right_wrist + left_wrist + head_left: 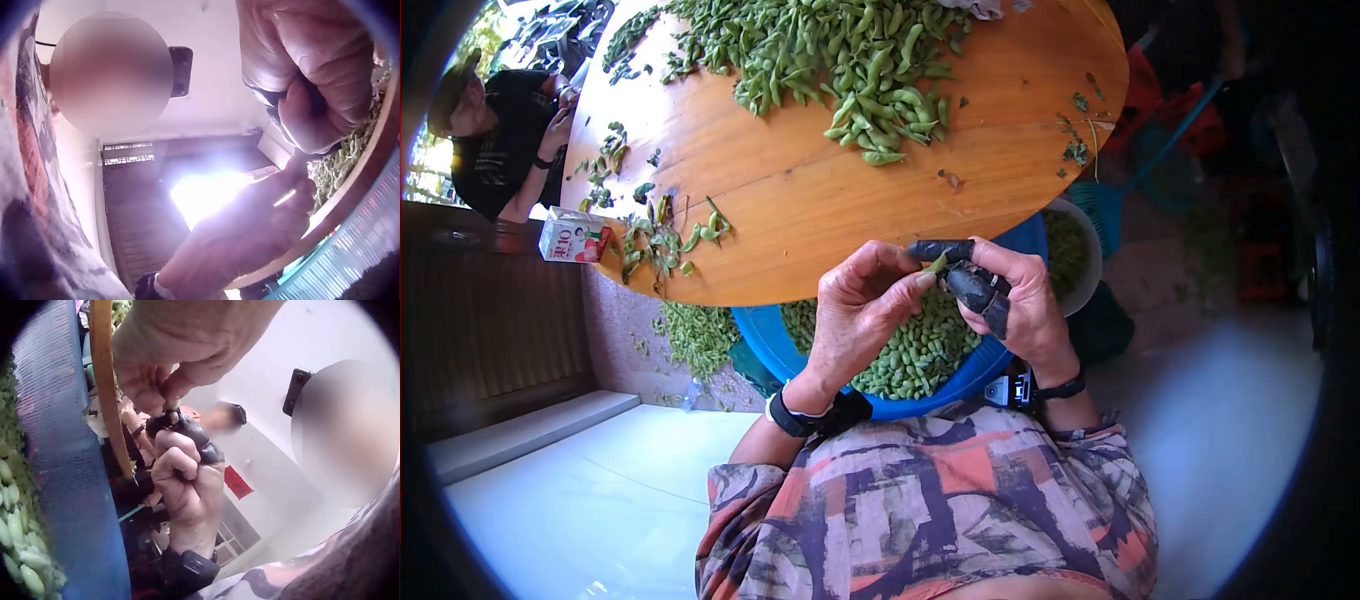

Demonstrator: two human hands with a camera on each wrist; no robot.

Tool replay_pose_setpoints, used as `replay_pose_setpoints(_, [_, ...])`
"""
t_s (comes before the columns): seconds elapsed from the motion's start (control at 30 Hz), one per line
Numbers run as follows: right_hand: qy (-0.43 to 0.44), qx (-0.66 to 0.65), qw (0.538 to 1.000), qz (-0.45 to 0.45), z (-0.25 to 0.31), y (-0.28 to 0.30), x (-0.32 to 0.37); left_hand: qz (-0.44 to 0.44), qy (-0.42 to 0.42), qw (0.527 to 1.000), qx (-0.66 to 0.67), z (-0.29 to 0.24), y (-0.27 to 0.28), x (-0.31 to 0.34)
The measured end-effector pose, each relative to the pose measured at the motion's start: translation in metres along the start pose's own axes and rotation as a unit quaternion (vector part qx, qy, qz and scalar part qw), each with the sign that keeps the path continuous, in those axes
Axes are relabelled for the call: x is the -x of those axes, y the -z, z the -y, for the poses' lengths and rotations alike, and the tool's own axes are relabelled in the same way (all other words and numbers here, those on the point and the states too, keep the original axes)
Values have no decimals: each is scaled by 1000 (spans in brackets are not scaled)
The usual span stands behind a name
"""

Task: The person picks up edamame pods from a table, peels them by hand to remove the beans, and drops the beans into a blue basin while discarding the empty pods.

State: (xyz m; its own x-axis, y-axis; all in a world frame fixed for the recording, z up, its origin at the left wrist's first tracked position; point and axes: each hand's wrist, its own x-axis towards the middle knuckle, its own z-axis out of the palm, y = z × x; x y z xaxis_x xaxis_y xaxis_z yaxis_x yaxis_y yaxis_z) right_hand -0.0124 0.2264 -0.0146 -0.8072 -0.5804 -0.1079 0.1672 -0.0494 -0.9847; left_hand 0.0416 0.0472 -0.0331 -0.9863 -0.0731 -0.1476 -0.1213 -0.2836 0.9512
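Note:
Over a blue basin (755, 340), both hands meet at one green soybean pod (937, 264). The left hand (862, 300) pinches one end between thumb and forefinger. Black coverings wrap the thumb and forefinger of the right hand (1025, 305), which grips the pod's other end. In the left wrist view, the remaining fingers of the right hand (178, 456) curl into the palm. Shelled green beans (920, 355) fill the basin below, and they show again as pale beans (25, 544) in the left wrist view.
A wooden table (800, 240) bears a big heap of pods (840, 60) and scattered pods and leaves. A drink carton (572, 237) stands at its left edge. A pale bowl (1085, 250) sits right of the basin; pods (700, 335) lie on the floor. Another person (505, 140) sits at left.

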Motion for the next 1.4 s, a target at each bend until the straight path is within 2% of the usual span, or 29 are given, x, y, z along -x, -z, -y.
replay_pose_setpoints(0.07, [50, 50, 997, -1, -3, 2, -2, 10, 6, 1000, 13, 2, 5, 0])
replay_pose_setpoints(0.1, [49, 52, 997, 0, -5, 5, -2, 48, 53, 992, 107, 4, 10, 0])
replay_pose_setpoints(0.13, [-6, -68, 996, 49, -7, 11, -3, 86, 99, 971, 200, 6, 12, -1])
replay_pose_setpoints(0.17, [-60, -187, 976, 98, -9, 14, -3, 85, 99, 971, 201, 9, 13, 0])
replay_pose_setpoints(0.23, [-73, -223, 966, 107, -10, 13, -2, 161, 144, 910, 353, 15, 12, 2])
replay_pose_setpoints(0.27, [-84, -259, 955, 114, -10, 13, -3, 155, 148, 910, 354, 15, 10, 2])
replay_pose_setpoints(0.3, [-84, -259, 955, 115, -9, 12, -3, 155, 147, 911, 354, 13, 8, 2])
replay_pose_setpoints(0.37, [-66, -160, 983, 67, -6, 8, 0, 98, 135, 953, 253, 8, 3, 4])
replay_pose_setpoints(0.4, [-67, -161, 983, 65, -4, 7, 3, 99, 137, 953, 253, 7, -1, 6])
replay_pose_setpoints(0.47, [-22, 37, 999, 13, -2, 5, 7, 40, 57, 994, 88, 6, -8, 9])
replay_pose_setpoints(0.5, [-23, 36, 999, 14, -3, 3, 9, 39, 57, 994, 88, 7, -8, 10])
replay_pose_setpoints(0.57, [39, 112, 993, -16, -4, -3, 11, 16, -1, 995, -97, 10, -8, 10])
replay_pose_setpoints(0.6, [52, 150, 987, -32, -3, -4, 12, 5, -31, 989, -146, 15, -8, 10])
replay_pose_setpoints(0.63, [51, 150, 987, -30, -3, -6, 13, 4, -30, 989, -145, 16, -7, 9])
replay_pose_setpoints(0.7, [118, 246, 960, -67, -4, -8, 15, 41, 0, 992, -121, 16, -4, 8])
replay_pose_setpoints(0.73, [117, 247, 960, -65, -5, -8, 15, 39, 36, 998, -44, 18, -5, 6])
replay_pose_setpoints(0.77, [126, 257, 956, -66, -6, -8, 15, 37, 36, 998, -43, 15, -3, 4])
replay_pose_setpoints(0.83, [135, 267, 952, -66, -8, -7, 16, 111, 130, 984, 49, 5, 7, 1])
replay_pose_setpoints(0.93, [111, 275, 954, -52, -9, -10, 19, 142, 125, 982, 14, 9, 9, 2])
replay_pose_setpoints(0.97, [153, 325, 929, -86, -11, -15, 21, 150, 126, 981, 6, 9, 9, 2])
replay_pose_setpoints(1.0, [194, 373, 899, -120, -13, -20, 22, 150, 126, 981, 6, 6, 4, 3])
replay_pose_setpoints(1.07, [208, 379, 890, -143, -18, -27, 22, 91, 115, 988, -56, -3, -11, 9])
replay_pose_setpoints(1.1, [222, 385, 880, -166, -20, -28, 23, 90, 115, 988, -55, 1, -15, 11])
replay_pose_setpoints(1.2, [234, 396, 873, -160, -23, -30, 23, -17, -2, 983, -181, 23, -23, 17])
replay_pose_setpoints(1.23, [245, 395, 871, -157, -24, -32, 23, -18, -3, 983, -182, 26, -23, 17])
replay_pose_setpoints(1.33, [224, 374, 886, -156, -25, -26, 21, -25, -4, 986, -163, 28, -23, 17])
replay_pose_setpoints(1.4, [201, 356, 902, -139, -23, -20, 20, 0, 83, 997, 6, 28, -22, 16])
